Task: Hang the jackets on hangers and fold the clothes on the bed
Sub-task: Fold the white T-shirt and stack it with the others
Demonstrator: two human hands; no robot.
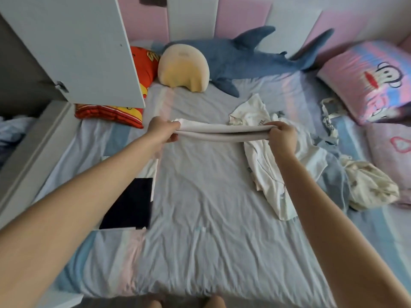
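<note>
Bed: a pale blue-grey wrinkled sheet with pink and blue stripes (200,230) fills the lower and middle frame.
Folded pile: a flat black folded garment (131,203) lies at centre left, under the left forearm.
Loose clothes: a crumpled white T-shirt (266,174) lies right of centre. A cream patterned garment (371,185) is bunched further right.
Held piece: a folded off-white garment (222,132) hangs as a level band above the sheet, stretched between both hands at mid frame.
Left hand (163,130): its fingers (174,125) pinch the band's left end.
Right hand (283,135): its fingers (275,125) curl over and grip the right end.
Far side: a cream foam pillow (183,67) rests against a blue plush shark (244,56) at upper centre. A pink cartoon pillow (373,78) sits at upper right.
Upper left: a white wardrobe door (77,45) hangs over the bed's corner.
</note>
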